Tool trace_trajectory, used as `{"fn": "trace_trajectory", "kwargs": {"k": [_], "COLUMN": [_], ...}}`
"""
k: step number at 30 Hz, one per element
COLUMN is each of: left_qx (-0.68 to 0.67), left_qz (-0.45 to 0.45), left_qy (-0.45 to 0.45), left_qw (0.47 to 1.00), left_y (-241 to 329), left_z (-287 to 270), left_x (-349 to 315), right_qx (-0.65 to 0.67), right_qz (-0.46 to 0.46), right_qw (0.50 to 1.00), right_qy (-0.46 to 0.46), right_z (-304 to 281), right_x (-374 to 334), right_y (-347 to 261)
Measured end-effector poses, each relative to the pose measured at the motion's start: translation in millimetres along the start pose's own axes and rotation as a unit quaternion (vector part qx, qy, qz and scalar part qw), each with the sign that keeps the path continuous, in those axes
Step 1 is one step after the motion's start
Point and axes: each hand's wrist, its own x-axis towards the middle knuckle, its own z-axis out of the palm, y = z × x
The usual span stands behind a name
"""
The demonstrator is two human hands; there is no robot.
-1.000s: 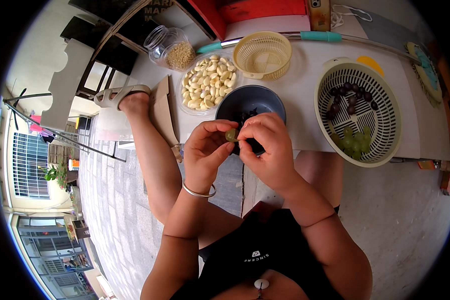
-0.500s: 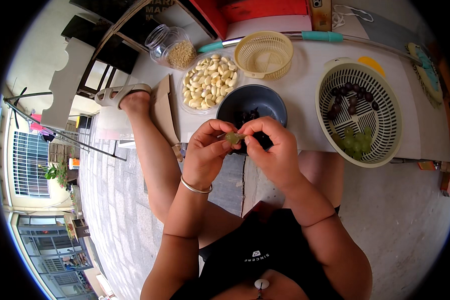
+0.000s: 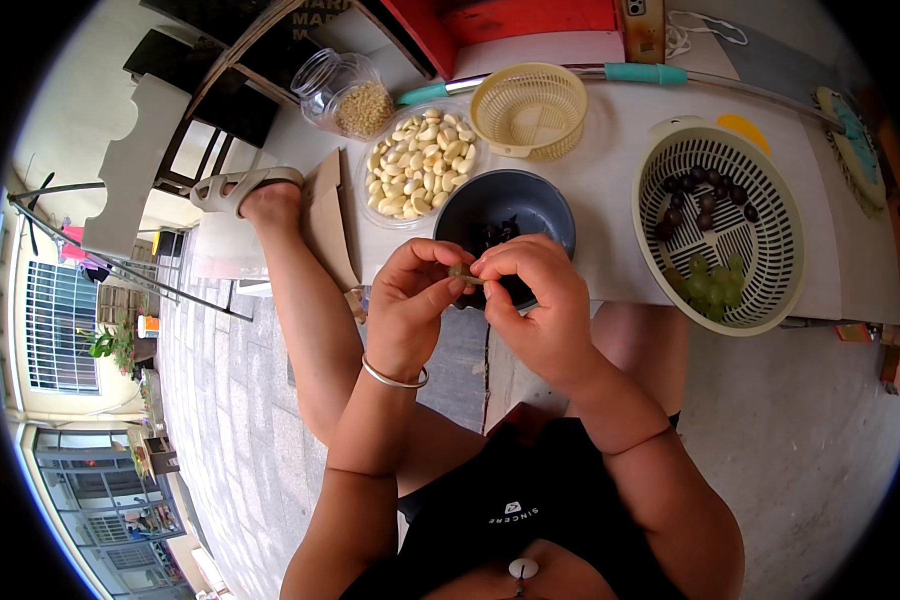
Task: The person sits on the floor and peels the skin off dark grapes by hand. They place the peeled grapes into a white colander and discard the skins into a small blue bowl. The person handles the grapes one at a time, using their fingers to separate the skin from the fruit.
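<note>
My left hand (image 3: pixel 408 295) pinches a green grape (image 3: pixel 460 272) between thumb and fingertips. Against it, the thumb and index finger of my right hand (image 3: pixel 545 305) are closed on what looks like a strip of its skin; the fingers partly hide both. Just beyond my hands stands a dark grey bowl (image 3: pixel 552 208) with dark purple skins (image 3: pixel 500 230) in it. To the right, an oval plastic basket (image 3: pixel 788 215) holds dark purple grapes (image 3: pixel 705 200) at its far side and green grapes (image 3: pixel 712 285) at its near side.
A clear tub of peeled garlic cloves (image 3: pixel 420 165) stands beyond the bowl on the left, by a small beige basket (image 3: pixel 530 110). Behind is a clear jar (image 3: pixel 360 105) of pale grains. A long pole (image 3: pixel 570 72) crosses the table's back, and a brush (image 3: pixel 855 150) lies far right.
My right fingers have shifted over the grape and now cover more of it. A thin strip shows between their tips. My left hand stays nearly in place.
</note>
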Motion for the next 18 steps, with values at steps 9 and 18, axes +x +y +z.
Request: {"fn": "trace_trajectory", "kwargs": {"k": [9, 18], "left_qx": [-0.116, -0.153], "left_qz": [-0.021, -0.025], "left_qy": [-0.051, -0.014], "left_qw": [0.992, 0.988], "left_y": [-1, -1], "left_z": [-12, -17], "left_x": [3, 5], "right_qx": [0.07, -0.08], "right_qz": [0.08, -0.015], "right_qw": [0.994, 0.996], "right_qy": [0.013, 0.025], "right_z": [-5, -10], "right_x": [0, 4], "right_y": [-1, 8]}}
